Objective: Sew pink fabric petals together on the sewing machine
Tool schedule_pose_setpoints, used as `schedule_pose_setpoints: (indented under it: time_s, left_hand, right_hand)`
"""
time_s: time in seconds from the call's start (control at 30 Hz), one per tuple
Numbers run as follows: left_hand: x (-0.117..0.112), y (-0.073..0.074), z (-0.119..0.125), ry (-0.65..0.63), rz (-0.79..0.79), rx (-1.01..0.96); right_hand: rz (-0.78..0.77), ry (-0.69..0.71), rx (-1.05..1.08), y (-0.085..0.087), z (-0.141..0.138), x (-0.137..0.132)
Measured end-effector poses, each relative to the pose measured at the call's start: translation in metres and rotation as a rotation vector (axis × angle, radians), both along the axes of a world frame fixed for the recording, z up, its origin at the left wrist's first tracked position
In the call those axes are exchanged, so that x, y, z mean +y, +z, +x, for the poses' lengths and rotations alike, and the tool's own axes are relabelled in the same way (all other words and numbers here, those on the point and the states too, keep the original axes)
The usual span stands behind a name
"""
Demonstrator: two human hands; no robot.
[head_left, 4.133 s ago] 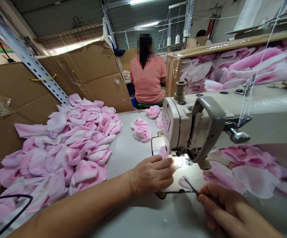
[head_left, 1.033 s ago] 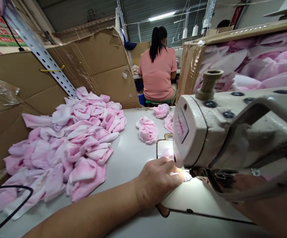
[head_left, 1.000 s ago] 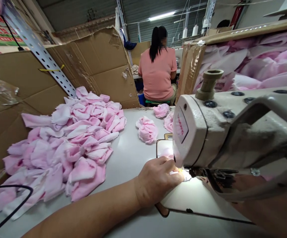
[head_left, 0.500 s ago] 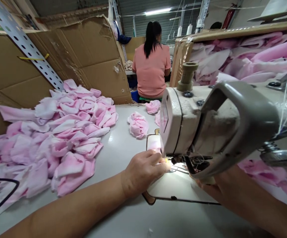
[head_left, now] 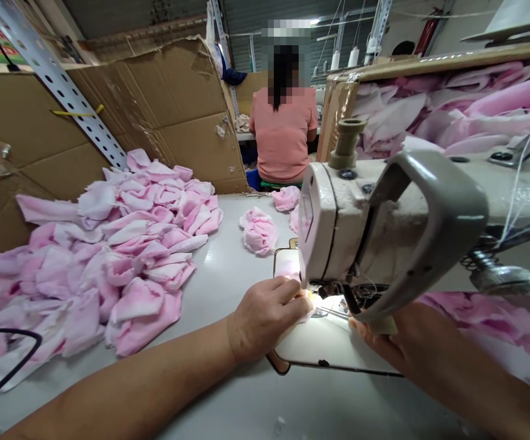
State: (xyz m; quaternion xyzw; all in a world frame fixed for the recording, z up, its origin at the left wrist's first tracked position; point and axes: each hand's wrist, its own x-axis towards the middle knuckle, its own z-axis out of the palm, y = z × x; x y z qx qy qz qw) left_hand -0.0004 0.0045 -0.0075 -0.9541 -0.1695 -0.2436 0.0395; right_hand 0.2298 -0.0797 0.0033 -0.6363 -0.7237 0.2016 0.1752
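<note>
Pink fabric piece (head_left: 305, 313) lay at needle of sewing machine (head_left: 333, 226), held down by narrow-curled left hand (head_left: 265, 318); right hand (head_left: 397, 342) partly hidden, grip unclear. Big heap (head_left: 109, 244) sat along worktop's (head_left: 219, 275) left side, bunched pieces (head_left: 259, 231) farther ahead.

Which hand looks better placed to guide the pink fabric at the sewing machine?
Probably the left hand: its fingers rest on the pink fabric right beside the sewing machine's needle area. The right hand sits off to the side, partly behind the machine head.
</note>
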Motion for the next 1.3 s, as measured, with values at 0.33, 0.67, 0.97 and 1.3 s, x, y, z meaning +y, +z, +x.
schedule_pose_setpoints:
  time_s: [0.33, 0.67, 0.97, 1.3]
  left_hand:
    - [-0.003, 0.003, 0.01, -0.099, 0.117, -0.107]
    - [-0.011, 0.005, 0.007, -0.061, 0.102, 0.069]
    - [-0.008, -0.001, 0.01, 0.002, -0.01, 0.125]
    - [-0.004, 0.002, 0.0, -0.109, -0.045, -0.021]
  right_hand:
    - [0.306, 0.109, -0.264, -0.018, -0.004, -0.009]
    - [0.322, 0.177, -0.284, -0.007, -0.015, -0.009]
    - [0.261, 0.161, -0.223, -0.007, -0.015, -0.009]
    - [0.245, 0.115, -0.147, -0.002, -0.016, -0.005]
